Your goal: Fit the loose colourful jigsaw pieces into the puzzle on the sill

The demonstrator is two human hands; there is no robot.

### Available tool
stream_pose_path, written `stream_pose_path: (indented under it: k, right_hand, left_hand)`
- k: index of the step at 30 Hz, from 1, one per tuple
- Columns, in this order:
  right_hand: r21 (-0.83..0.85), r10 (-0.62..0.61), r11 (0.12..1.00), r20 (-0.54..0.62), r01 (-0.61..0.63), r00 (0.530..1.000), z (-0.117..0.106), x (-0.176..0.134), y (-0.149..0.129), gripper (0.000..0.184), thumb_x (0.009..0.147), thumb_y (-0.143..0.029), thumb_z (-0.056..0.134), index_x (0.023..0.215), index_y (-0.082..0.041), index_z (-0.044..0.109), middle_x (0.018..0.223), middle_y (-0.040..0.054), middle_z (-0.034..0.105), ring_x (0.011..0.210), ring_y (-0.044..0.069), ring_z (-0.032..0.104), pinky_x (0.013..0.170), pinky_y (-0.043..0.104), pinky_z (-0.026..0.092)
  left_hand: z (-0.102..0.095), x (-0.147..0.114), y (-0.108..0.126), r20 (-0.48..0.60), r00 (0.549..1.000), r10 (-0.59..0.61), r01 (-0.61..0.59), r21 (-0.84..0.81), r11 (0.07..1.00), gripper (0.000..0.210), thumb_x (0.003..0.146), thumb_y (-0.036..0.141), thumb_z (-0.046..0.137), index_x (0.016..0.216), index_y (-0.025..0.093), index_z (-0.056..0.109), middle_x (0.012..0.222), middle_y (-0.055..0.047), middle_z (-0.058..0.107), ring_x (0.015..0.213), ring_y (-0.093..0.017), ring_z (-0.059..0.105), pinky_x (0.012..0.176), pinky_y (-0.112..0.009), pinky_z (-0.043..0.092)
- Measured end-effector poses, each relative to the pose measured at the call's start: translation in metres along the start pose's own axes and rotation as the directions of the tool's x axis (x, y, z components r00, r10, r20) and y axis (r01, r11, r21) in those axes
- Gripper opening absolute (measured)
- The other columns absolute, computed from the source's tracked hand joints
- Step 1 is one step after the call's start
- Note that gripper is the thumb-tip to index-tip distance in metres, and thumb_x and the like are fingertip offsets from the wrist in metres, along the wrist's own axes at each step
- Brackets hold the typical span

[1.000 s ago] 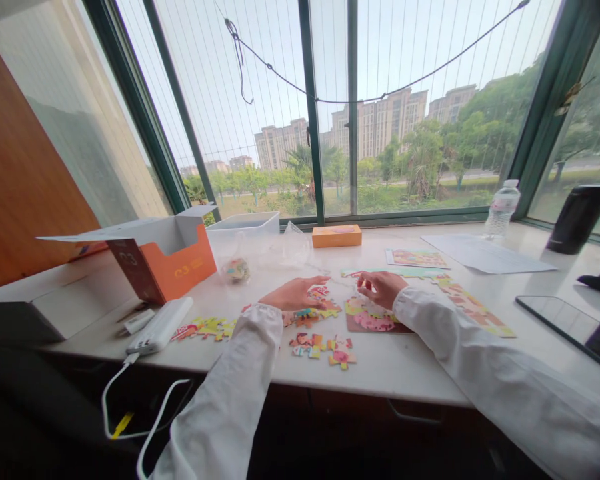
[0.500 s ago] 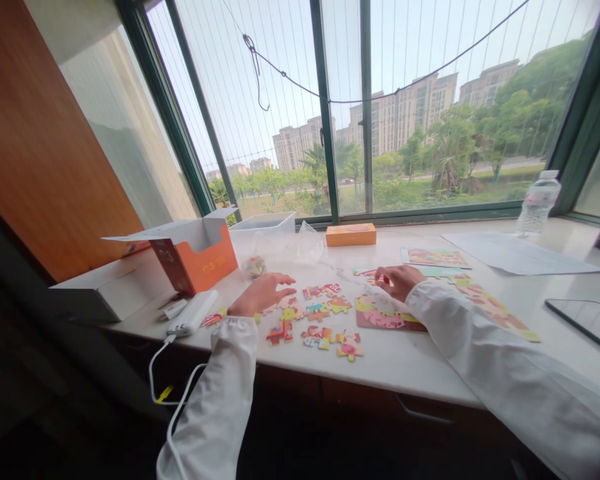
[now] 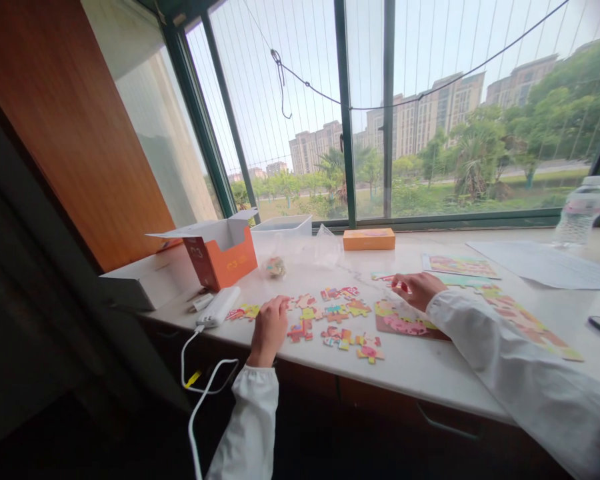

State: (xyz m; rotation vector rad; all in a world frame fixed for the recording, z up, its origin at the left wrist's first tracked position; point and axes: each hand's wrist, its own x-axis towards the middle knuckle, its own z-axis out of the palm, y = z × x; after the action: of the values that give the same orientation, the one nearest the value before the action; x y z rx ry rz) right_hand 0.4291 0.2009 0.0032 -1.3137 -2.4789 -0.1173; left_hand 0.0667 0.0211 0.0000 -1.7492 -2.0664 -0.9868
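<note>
My left hand (image 3: 270, 330) is at the table's front edge, at the left side of the loose jigsaw puzzle pieces (image 3: 336, 312). Its fingers point forward, close together but not curled into a fist, and I see nothing held. My right hand (image 3: 419, 291) hovers with loosely bent, parted fingers above the partly joined jigsaw puzzle (image 3: 403, 324). No piece shows in it. A joined strip of the puzzle (image 3: 530, 320) runs along the right side, partly behind my right sleeve. More pieces (image 3: 243, 311) lie left of my left hand.
Behind the pieces stand an orange open box (image 3: 230, 263), a white plastic bin (image 3: 283, 228) and a small orange box (image 3: 369, 239). A white power bank (image 3: 221, 307) with a cable lies left. A picture card (image 3: 461, 267), paper (image 3: 545, 263) and a water bottle (image 3: 581, 212) are right.
My left hand has turned to point forward, and its spread fingers have come together. My right hand stays over the puzzle. The view has swung left, shifting the scene rightward.
</note>
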Motion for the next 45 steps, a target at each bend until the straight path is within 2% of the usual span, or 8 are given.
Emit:
stream_pose_path:
  k: [6, 10, 14, 18, 26, 32, 39, 45]
  right_hand:
    - [0.013, 0.069, 0.997, 0.008, -0.069, 0.998, 0.004, -0.001, 0.009, 0.025, 0.087, -0.042, 0.051, 0.099, -0.03, 0.07, 0.086, 0.0005, 0.074, 0.076, 0.02, 0.065, 0.063, 0.029, 0.037]
    - [0.016, 0.072, 0.997, -0.005, -0.071, 0.997, 0.007, -0.001, 0.009, 0.024, 0.086, -0.042, 0.052, 0.098, -0.03, 0.07, 0.085, 0.0002, 0.074, 0.076, 0.02, 0.065, 0.062, 0.029, 0.036]
    - [0.034, 0.053, 0.998, -0.01, -0.053, 0.999, 0.011, 0.0, 0.009, 0.024, 0.087, -0.043, 0.052, 0.098, -0.031, 0.069, 0.083, -0.0006, 0.074, 0.073, 0.019, 0.064, 0.06, 0.028, 0.035]
    - [0.046, 0.039, 0.998, -0.014, -0.039, 0.999, 0.017, 0.001, 0.013, 0.025, 0.086, -0.045, 0.052, 0.099, -0.031, 0.069, 0.081, -0.0004, 0.073, 0.07, 0.018, 0.064, 0.06, 0.027, 0.035]
    - [0.07, 0.049, 0.996, 0.003, -0.049, 0.999, 0.024, 0.002, 0.015, 0.026, 0.086, -0.045, 0.051, 0.1, -0.031, 0.069, 0.081, -0.0006, 0.073, 0.068, 0.018, 0.063, 0.058, 0.028, 0.034]
    - [0.1, 0.051, 0.994, 0.03, -0.054, 0.998, 0.024, 0.002, 0.011, 0.025, 0.084, -0.044, 0.053, 0.096, -0.031, 0.07, 0.081, -0.0007, 0.073, 0.068, 0.017, 0.064, 0.058, 0.028, 0.036]
    - [0.113, 0.032, 0.993, -0.02, -0.029, 0.999, 0.028, -0.001, 0.006, 0.028, 0.084, -0.046, 0.051, 0.095, -0.03, 0.071, 0.079, -0.0004, 0.073, 0.067, 0.018, 0.064, 0.055, 0.028, 0.035]
    - [0.106, 0.027, 0.994, -0.056, -0.021, 0.998, 0.028, -0.001, 0.004, 0.033, 0.088, -0.049, 0.045, 0.098, -0.029, 0.069, 0.075, 0.0007, 0.071, 0.065, 0.02, 0.064, 0.06, 0.032, 0.04]
  left_hand:
    - [-0.001, 0.0, 0.001, 0.019, 0.998, -0.059, 0.059, 0.018, 0.998, 0.026, 0.095, 0.026, 0.043, 0.098, 0.023, 0.068, 0.096, -0.005, 0.073, 0.093, -0.022, 0.065, 0.083, -0.031, 0.047]
    - [-0.001, -0.001, -0.003, -0.14, 0.958, -0.249, 0.257, 0.045, 0.965, 0.029, 0.094, 0.018, 0.038, 0.108, 0.018, 0.064, 0.093, -0.009, 0.072, 0.09, -0.024, 0.066, 0.079, -0.033, 0.047]
    - [0.0, -0.002, -0.005, -0.239, 0.946, -0.22, 0.25, 0.106, 0.962, 0.039, 0.086, 0.001, 0.035, 0.113, 0.012, 0.06, 0.096, -0.013, 0.068, 0.095, -0.025, 0.062, 0.085, -0.036, 0.046]
    - [0.0, -0.004, -0.005, -0.197, 0.961, -0.193, 0.229, 0.18, 0.957, 0.045, 0.08, -0.005, 0.035, 0.114, 0.011, 0.06, 0.098, -0.014, 0.066, 0.095, -0.027, 0.06, 0.088, -0.039, 0.045]
    - [0.0, -0.007, -0.005, -0.154, 0.968, -0.2, 0.228, 0.192, 0.954, 0.046, 0.082, -0.006, 0.034, 0.115, 0.012, 0.06, 0.101, -0.013, 0.065, 0.097, -0.025, 0.058, 0.09, -0.038, 0.044]
    - [-0.006, -0.007, 0.0, -0.055, 0.972, -0.227, 0.234, 0.19, 0.954, 0.047, 0.085, -0.004, 0.034, 0.115, 0.018, 0.062, 0.103, -0.01, 0.068, 0.099, -0.024, 0.057, 0.085, -0.033, 0.044]
    - [-0.007, -0.008, 0.001, 0.074, 0.959, -0.275, 0.264, 0.126, 0.956, 0.031, 0.098, 0.025, 0.039, 0.109, 0.029, 0.069, 0.094, -0.008, 0.067, 0.091, -0.022, 0.06, 0.075, -0.03, 0.046]
    - [-0.01, -0.01, 0.003, 0.13, 0.986, -0.105, 0.092, 0.1, 0.991, 0.041, 0.095, 0.013, 0.039, 0.119, 0.032, 0.066, 0.102, -0.007, 0.069, 0.102, -0.021, 0.057, 0.081, -0.03, 0.048]
